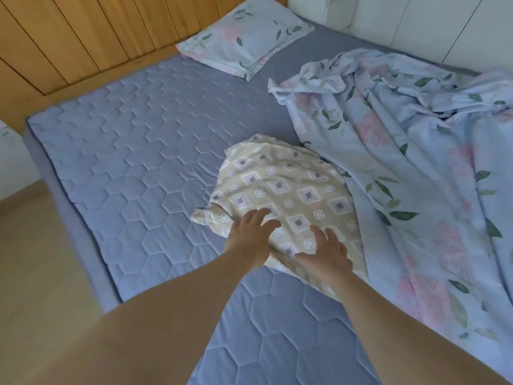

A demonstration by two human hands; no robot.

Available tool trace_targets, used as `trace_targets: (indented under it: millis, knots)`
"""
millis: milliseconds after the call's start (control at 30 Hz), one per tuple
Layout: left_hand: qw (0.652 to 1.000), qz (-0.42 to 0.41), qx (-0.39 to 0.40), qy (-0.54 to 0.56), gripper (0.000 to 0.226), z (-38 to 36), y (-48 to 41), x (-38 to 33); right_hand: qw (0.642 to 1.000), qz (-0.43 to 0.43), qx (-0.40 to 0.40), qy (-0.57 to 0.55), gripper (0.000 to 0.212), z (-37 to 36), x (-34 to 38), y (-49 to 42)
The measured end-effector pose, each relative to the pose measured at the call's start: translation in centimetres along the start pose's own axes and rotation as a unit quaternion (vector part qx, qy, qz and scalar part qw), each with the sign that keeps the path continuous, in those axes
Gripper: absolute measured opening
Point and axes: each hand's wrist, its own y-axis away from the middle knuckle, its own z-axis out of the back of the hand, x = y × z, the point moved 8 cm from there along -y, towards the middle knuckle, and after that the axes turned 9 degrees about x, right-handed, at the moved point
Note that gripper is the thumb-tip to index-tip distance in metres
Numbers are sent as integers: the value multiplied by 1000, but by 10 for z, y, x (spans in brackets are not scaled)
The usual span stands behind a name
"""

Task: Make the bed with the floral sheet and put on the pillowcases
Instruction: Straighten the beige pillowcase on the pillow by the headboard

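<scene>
On the bed: quilted blue mattress pad, lying bare over most of the surface, stitched in hexagons. Beige pillow with diamond print, sitting near the middle of the pad, its right edge touching the floral sheet. Floral sheet, lying crumpled along the right half of the bed, not yet spread. Floral-cased pillow, resting at the head end just beside the wooden headboard. Left hand, reaching over the beige pillow's near left corner, fingers spread wide, gripping nothing. Right hand, lying over the same pillow's near edge, fingers likewise splayed, holding nothing; whether it is pressing down cannot be told. Wooden floor, showing at the left.
</scene>
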Motion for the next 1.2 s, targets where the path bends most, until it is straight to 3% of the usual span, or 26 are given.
trace_targets:
  millis: [133,267,333,467,633,733,833,1200]
  knots:
    - [989,-45,-5,-140,80,-18,-71,-14,994,-46,-38,88,95,2,-30,-64]
    - [981,-40,32,-188,95,-56,-132,-5,989,-44,-33,140,102,-9,-54,-106]
    - [979,-24,56,-192,86,-78,-151,1,984,-49,-33,167,92,-17,-62,-121]
    - [980,-49,2,-194,43,-84,-167,-8,974,-47,-63,212,53,-24,-57,-132]
    - [962,-117,45,-242,42,-74,-149,-13,973,-22,-87,212,33,-22,-45,-118]
    - [971,-138,49,-191,29,-57,-124,-7,972,-33,-97,210,35,-18,-30,-97]
    - [979,-149,39,-133,22,-29,-98,10,967,-22,-113,226,35,-13,3,-71]
    - [957,-164,94,-222,33,33,-12,211,983,19,-30,177,28,-133,190,-13]
